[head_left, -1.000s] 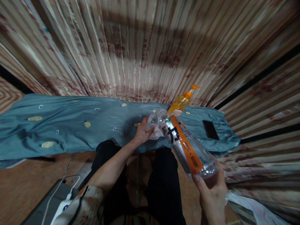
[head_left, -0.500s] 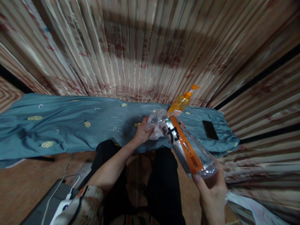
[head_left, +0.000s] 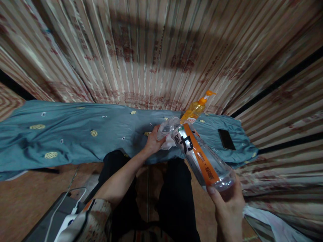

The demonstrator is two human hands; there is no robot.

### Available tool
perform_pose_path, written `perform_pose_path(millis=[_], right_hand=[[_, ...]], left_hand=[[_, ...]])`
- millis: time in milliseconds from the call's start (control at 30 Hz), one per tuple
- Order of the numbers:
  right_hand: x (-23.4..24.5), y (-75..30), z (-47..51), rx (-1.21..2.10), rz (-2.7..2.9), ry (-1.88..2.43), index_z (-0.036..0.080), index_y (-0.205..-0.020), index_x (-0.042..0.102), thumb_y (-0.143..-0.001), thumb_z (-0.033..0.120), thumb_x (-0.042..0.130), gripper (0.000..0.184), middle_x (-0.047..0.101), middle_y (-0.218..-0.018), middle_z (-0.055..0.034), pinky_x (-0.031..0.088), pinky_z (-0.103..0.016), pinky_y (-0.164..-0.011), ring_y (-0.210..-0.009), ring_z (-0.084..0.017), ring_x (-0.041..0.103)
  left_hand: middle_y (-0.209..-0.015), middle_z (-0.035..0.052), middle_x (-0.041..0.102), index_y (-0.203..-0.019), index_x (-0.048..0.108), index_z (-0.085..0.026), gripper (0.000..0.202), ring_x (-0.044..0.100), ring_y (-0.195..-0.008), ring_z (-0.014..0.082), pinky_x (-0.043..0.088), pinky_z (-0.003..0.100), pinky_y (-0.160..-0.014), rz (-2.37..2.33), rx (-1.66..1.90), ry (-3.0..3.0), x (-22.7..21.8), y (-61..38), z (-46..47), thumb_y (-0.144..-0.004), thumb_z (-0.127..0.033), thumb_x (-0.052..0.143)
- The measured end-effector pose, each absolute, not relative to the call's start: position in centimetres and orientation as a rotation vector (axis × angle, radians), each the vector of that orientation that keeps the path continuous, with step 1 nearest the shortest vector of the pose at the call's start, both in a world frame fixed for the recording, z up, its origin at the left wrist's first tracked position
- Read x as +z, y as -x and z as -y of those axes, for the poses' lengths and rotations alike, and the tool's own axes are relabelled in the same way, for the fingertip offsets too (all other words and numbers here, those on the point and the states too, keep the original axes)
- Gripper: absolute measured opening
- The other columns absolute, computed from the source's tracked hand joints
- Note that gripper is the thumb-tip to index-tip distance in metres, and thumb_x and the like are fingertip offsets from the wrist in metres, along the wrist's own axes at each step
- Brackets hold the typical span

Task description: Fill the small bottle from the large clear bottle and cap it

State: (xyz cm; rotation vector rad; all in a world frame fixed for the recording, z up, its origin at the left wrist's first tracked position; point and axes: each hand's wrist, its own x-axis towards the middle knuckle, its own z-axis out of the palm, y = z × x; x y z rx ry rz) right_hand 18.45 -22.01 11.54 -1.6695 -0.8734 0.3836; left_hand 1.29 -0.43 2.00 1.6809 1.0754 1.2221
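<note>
My right hand [head_left: 228, 206] grips the base of a large clear plastic bottle [head_left: 202, 158] with an orange and black label, tilted so its neck points away towards the table. My left hand [head_left: 153, 140] is closed around the bottle's neck end, holding a white cloth [head_left: 168, 143] against it over the blue cloth-covered table [head_left: 75, 134]. An orange pump bottle [head_left: 196, 109] stands just behind the clear bottle's neck.
A dark phone [head_left: 226, 139] lies on the blue cloth at the right end. Striped patterned curtains [head_left: 156, 50] hang behind and to the right. A grey device with a white cable [head_left: 63, 215] sits on the floor at lower left. My dark trouser legs [head_left: 174, 198] are below.
</note>
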Motion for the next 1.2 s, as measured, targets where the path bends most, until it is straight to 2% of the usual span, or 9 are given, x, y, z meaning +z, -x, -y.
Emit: perform_pose_path(millis=[267,633,867,1200], right_hand=[[11.66,-18.7,21.96,0.408,0.875,1.664,0.014,-0.129,0.054,-0.058,0.048,0.083,0.084,0.066,-0.117,-0.0102,0.05,-0.035,-0.089,-0.105,-0.026,0.064],[11.55,-18.59,22.03,0.356,0.903,1.699,0.016,-0.129,0.055,-0.06,0.049,0.081,0.081,0.066,-0.118,-0.0092,0.049,-0.035,-0.092,-0.106,-0.026,0.064],[11.4,-18.58,22.05,0.389,0.883,1.667,0.017,-0.129,0.055,-0.06,0.048,0.082,0.08,0.066,-0.118,-0.0093,0.049,-0.037,-0.092,-0.106,-0.027,0.063],[11.73,-18.51,22.01,0.387,0.877,1.672,0.015,-0.128,0.055,-0.058,0.049,0.082,0.082,0.067,-0.114,-0.0094,0.05,-0.034,-0.088,-0.102,-0.025,0.064]], left_hand=[[-0.109,0.0073,0.067,-0.123,0.05,-0.019,0.052,0.066,-0.099,0.023,0.052,0.037,-0.088,-1.055,1.24,-1.681,1.56,-1.33,0.29,-0.078,-0.04,0.066],[-0.112,0.009,0.068,-0.125,0.051,-0.017,0.054,0.066,-0.101,0.0248,0.052,0.04,-0.09,-1.071,1.225,-1.674,1.82,-1.3,0.41,-0.079,-0.039,0.067],[-0.11,0.0093,0.068,-0.124,0.051,-0.017,0.053,0.067,-0.098,0.0243,0.052,0.038,-0.087,-1.07,1.231,-1.687,1.9,-1.26,0.43,-0.08,-0.042,0.066],[-0.112,0.0069,0.068,-0.125,0.052,-0.019,0.053,0.066,-0.101,0.0225,0.052,0.036,-0.09,-1.093,1.225,-1.694,1.72,-1.22,0.33,-0.078,-0.036,0.068]])
